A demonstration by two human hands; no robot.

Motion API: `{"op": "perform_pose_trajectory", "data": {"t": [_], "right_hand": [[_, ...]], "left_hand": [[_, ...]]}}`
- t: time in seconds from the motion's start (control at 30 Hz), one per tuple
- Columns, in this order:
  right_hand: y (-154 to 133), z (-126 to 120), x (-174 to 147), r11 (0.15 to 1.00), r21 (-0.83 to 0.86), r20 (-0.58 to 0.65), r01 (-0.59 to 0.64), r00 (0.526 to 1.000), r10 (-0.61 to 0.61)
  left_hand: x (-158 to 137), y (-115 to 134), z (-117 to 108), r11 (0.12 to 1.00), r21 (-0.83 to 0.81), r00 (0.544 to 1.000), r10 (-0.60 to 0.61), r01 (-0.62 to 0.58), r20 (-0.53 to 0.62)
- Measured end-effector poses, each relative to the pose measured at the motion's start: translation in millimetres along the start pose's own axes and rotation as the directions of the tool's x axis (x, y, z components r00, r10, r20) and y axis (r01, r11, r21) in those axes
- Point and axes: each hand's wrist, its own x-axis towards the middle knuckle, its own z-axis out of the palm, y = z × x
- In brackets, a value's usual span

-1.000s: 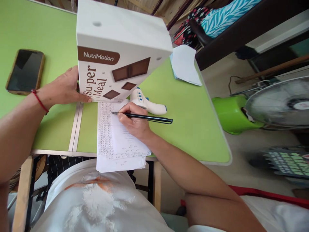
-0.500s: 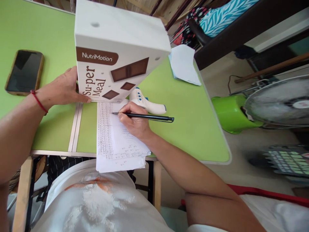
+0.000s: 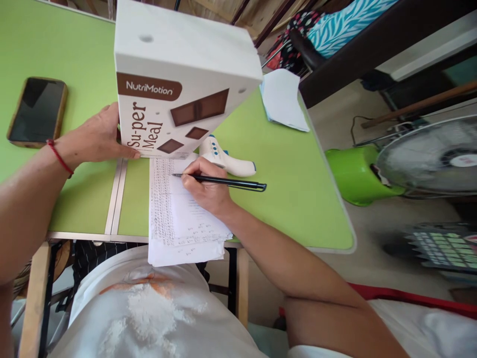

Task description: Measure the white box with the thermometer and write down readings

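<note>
A white box (image 3: 149,109) printed "NutriMotion Su-per Meal" stands upright on the green table. My left hand (image 3: 97,133) grips its lower left edge, thumb on the front near the bottom; the other fingers are partly hidden behind it. In my right hand (image 3: 208,186) is a black pen (image 3: 238,184), its tip at the handwriting on a stack of paper (image 3: 186,219). This stack lies in front of the box and hangs over the table's near edge. Partly behind my right hand and the box lies a white infrared thermometer (image 3: 238,165) with blue buttons.
A phone (image 3: 37,112) in a brown case lies on the green table (image 3: 294,199) at the left. Folded white sheets (image 3: 285,99) rest near the right edge. Beyond, on the floor side, are a green stool (image 3: 346,174) and a fan (image 3: 439,154).
The pen's back end has shifted very slightly left and down, while its tip stays at about the same spot on the paper. My left hand and the box have kept their places.
</note>
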Motion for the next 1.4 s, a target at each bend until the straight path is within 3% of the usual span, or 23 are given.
{"op": "perform_pose_trajectory", "data": {"t": [0.27,0.5,0.8,1.4], "right_hand": [[1.3,-1.2,-0.8,0.998,0.023,-0.032,0.066,0.997,-0.065],[0.9,-0.9,-0.3,0.999,-0.015,-0.035,0.028,0.999,-0.029],[0.2,-0.8,0.2,1.0,-0.017,-0.045,0.015,0.999,-0.015],[-1.6,-1.1,1.4,0.999,-0.041,-0.022,0.033,0.999,-0.034]], "left_hand": [[0.0,-2.9,0.8,1.0,-0.024,1.0,0.016,-0.016,0.014],[-0.3,-2.8,0.7,1.0,-0.001,1.0,-0.014,0.014,-0.005],[-1.6,-7.7,1.0,0.995,-0.083,0.998,0.056,-0.055,0.007],[-1.9,-6.4,-1.8,0.998,-0.015,0.998,0.064,-0.064,0.028]]}}
